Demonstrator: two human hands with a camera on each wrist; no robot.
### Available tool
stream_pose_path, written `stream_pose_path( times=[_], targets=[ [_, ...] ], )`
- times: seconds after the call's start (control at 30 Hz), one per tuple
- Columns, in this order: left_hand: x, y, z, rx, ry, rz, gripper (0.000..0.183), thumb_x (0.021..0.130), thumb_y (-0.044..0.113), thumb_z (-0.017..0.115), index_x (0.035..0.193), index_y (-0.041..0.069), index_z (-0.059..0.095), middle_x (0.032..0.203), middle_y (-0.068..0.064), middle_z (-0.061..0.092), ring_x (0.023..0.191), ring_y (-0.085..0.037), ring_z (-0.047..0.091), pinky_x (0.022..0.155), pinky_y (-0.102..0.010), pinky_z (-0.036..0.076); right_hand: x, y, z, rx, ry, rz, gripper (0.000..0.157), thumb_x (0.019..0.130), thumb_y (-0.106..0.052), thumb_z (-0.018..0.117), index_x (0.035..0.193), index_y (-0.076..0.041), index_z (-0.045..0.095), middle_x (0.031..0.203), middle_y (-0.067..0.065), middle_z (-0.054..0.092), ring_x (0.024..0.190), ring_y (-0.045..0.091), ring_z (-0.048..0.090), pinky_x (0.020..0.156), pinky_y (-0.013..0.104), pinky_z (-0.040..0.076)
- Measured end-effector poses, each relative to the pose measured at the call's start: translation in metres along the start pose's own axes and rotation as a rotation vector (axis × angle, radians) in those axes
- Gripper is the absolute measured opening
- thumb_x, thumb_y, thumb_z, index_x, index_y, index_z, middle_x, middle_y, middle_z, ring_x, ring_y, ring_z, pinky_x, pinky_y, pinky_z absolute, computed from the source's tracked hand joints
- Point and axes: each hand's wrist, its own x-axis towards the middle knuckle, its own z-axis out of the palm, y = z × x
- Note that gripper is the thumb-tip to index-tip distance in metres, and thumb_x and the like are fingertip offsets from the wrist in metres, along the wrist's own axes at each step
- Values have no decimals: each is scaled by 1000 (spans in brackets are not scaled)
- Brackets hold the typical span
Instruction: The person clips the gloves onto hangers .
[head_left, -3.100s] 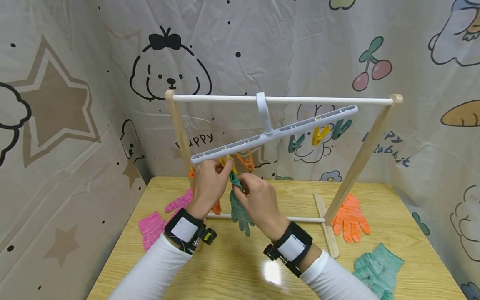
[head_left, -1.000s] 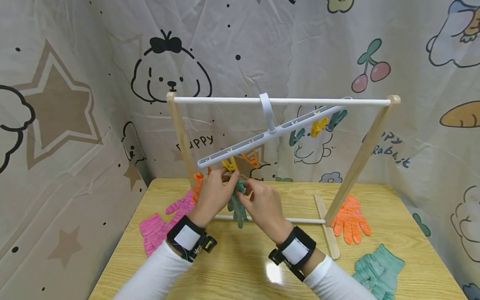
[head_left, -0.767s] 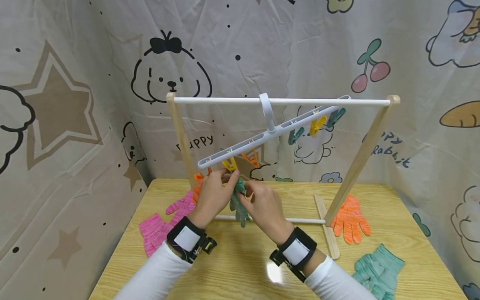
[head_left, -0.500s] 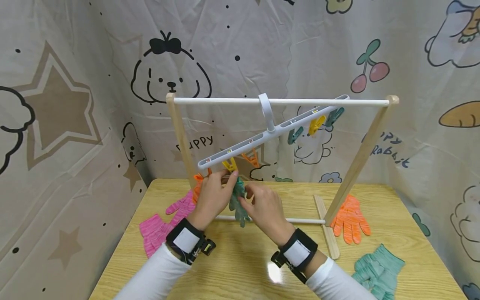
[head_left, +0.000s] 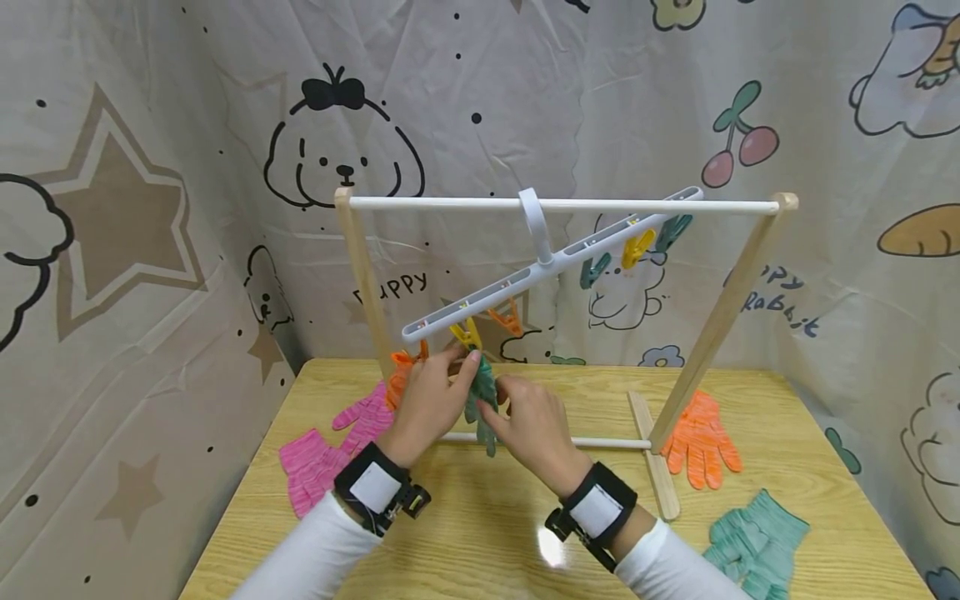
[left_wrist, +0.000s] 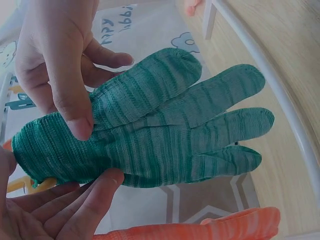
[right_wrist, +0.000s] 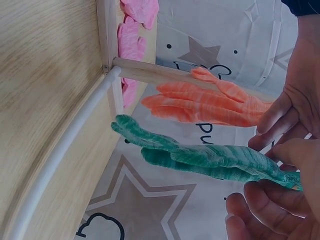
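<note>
"Firstly, what is listed as held, and where?"

"Green glove (left_wrist: pixel 145 135), one: hung fingers-down below the yellow clip (head_left: pixel 467 333), toward the left end of the white hanger (head_left: pixel 545 267). Its cuff is pinched by the left hand (head_left: pixel 429 396), thumb and fingers drawn in close beside the clip. Lower down, it is pinched lightly by the right hand (head_left: pixel 534 421), fingers bent, the fabric caught between thumb and fingertips."

"Why are two hands used?"

"Cuff presumably held high so that it is met by the clip; body presumably steadied so that the knit is not twisted. Whether the cuff is fully bitten by the clip cannot be told; the contact is partly covered by fingers."

"And the neighbours?"

"Clipped orange glove (right_wrist: pixel 210 102), one: hung just left of the left hand, so little room is left on that side. Orange clip (head_left: pixel 507 318), one: unloaded, just right of the yellow clip. Hanger: hooked over the top bar (head_left: pixel 435 202), tilted, left end lower."

"Edges and room?"

"Lower rod (head_left: pixel 611 443): crossed behind the glove's fingertips. Right post (head_left: pixel 723 325): set well apart from the right hand; wider room is found there. Pink gloves (head_left: pixel 309 471): laid near the table's (head_left: pixel 243 500) left edge."
</note>
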Motion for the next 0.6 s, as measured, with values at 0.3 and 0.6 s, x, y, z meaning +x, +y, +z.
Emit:
stream_pose_path(
  times=[0.3, 0.6],
  targets=[
    [-5, -5, 4, 42, 18, 40, 49, 108, 46, 40, 100, 11, 73, 89, -7, 73, 78, -20, 70, 67, -37, 56, -5, 5, 4, 21, -28, 42, 19, 90, -32, 76, 85, -15, 68, 77, -3, 70, 59, 5, 56, 47, 18, 39],
    [-8, -9, 6, 22, 6, 37, 52, 109, 43, 37, 82, 11, 68, 69, -3, 63, 59, -10, 55, 56, -27, 45, -9, 8, 6, 25, -35, 48, 19, 89, -33, 77, 87, -15, 70, 78, -4, 70, 59, 5, 57, 47, 18, 40]
  ],
)
